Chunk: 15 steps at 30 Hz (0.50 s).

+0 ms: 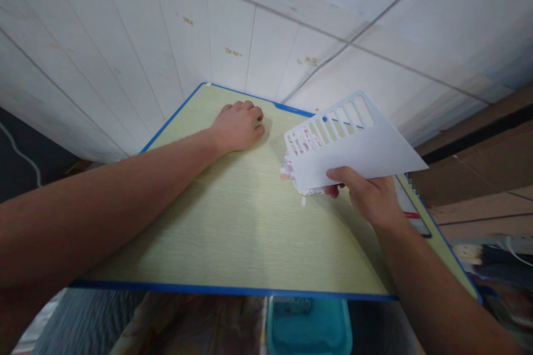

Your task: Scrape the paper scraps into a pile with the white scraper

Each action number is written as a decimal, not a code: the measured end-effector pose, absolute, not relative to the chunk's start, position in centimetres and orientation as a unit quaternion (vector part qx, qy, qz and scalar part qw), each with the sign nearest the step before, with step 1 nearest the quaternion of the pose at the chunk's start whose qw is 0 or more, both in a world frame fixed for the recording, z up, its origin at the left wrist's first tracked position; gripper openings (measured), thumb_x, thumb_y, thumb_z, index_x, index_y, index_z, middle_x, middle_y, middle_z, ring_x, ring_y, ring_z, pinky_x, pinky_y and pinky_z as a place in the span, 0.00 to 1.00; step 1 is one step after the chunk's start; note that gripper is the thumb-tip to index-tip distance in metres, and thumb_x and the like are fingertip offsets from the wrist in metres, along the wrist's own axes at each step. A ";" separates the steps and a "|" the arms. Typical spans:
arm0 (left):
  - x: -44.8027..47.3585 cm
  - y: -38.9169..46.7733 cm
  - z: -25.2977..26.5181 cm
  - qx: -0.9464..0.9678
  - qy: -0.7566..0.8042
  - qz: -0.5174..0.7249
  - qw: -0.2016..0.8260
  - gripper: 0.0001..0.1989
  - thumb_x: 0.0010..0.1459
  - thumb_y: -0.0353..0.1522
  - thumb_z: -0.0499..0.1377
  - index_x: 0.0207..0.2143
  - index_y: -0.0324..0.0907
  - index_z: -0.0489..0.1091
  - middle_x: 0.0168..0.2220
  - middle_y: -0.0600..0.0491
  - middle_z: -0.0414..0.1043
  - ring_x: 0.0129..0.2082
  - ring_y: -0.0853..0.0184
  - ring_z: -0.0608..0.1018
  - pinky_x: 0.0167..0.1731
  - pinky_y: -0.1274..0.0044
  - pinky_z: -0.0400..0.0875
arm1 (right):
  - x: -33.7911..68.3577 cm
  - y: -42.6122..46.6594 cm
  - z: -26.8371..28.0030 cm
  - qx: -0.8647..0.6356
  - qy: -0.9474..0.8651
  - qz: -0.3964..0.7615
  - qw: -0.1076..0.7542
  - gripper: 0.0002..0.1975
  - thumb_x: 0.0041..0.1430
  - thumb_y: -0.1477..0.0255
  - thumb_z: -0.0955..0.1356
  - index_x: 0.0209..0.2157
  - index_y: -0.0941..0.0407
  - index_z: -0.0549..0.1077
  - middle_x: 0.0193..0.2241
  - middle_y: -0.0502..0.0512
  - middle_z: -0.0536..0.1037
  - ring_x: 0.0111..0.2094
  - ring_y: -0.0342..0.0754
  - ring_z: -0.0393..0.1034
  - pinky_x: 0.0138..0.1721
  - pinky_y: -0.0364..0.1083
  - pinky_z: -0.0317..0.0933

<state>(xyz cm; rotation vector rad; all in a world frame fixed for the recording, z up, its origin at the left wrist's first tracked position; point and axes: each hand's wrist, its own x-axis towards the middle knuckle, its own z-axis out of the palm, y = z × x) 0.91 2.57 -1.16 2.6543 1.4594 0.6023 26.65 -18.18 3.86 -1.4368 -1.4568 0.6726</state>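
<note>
Right of centre, the white slotted sheet [358, 150] seems light and flexible, best gripped by its solid lower edge, where the right hand [370, 197] clamps its fingers; whether the left hand's [239, 126] curled fingers hold anything, I cannot tell.

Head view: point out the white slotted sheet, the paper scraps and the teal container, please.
White slotted sheet [352, 152]: head view, on its solid middle.
Paper scraps [287, 166]: head view, bits past the sheet's left edge.
Teal container [310, 333]: head view, bare inside surface.
</note>
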 end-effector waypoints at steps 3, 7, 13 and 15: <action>0.9 2.5 -1.1 0.861 0.471 0.188 0.024 0.25 0.78 0.38 0.57 0.65 0.43 0.87 0.67 0.35 0.86 0.69 0.39 0.84 0.73 0.46 0.78 | 26.1 -18.3 4.1 -0.589 -0.600 0.284 0.461 0.14 0.57 0.64 0.77 0.20 0.49 0.77 0.18 0.50 0.78 0.20 0.50 0.73 0.25 0.49 0.68; 0.8 2.5 -1.1 0.861 0.473 0.184 0.019 0.25 0.77 0.39 0.57 0.66 0.45 0.87 0.67 0.36 0.86 0.69 0.39 0.83 0.73 0.45 0.77 | 25.8 -18.4 4.2 -0.577 -0.623 0.315 0.424 0.15 0.61 0.62 0.77 0.21 0.49 0.79 0.21 0.53 0.82 0.25 0.53 0.78 0.33 0.52 0.76; 0.8 2.5 -1.3 0.860 0.472 0.192 0.018 0.24 0.78 0.40 0.57 0.65 0.48 0.87 0.66 0.38 0.86 0.69 0.41 0.83 0.72 0.49 0.77 | 26.1 -18.2 3.9 -0.572 -0.617 0.294 0.454 0.17 0.64 0.65 0.77 0.20 0.50 0.79 0.21 0.54 0.81 0.24 0.53 0.77 0.34 0.53 0.77; 0.8 2.5 -1.2 0.860 0.474 0.190 0.016 0.23 0.79 0.40 0.57 0.65 0.47 0.87 0.66 0.38 0.86 0.70 0.41 0.83 0.73 0.50 0.77 | 26.1 -18.2 3.9 -0.570 -0.620 0.303 0.447 0.18 0.64 0.65 0.77 0.20 0.49 0.79 0.20 0.53 0.81 0.24 0.53 0.77 0.34 0.53 0.76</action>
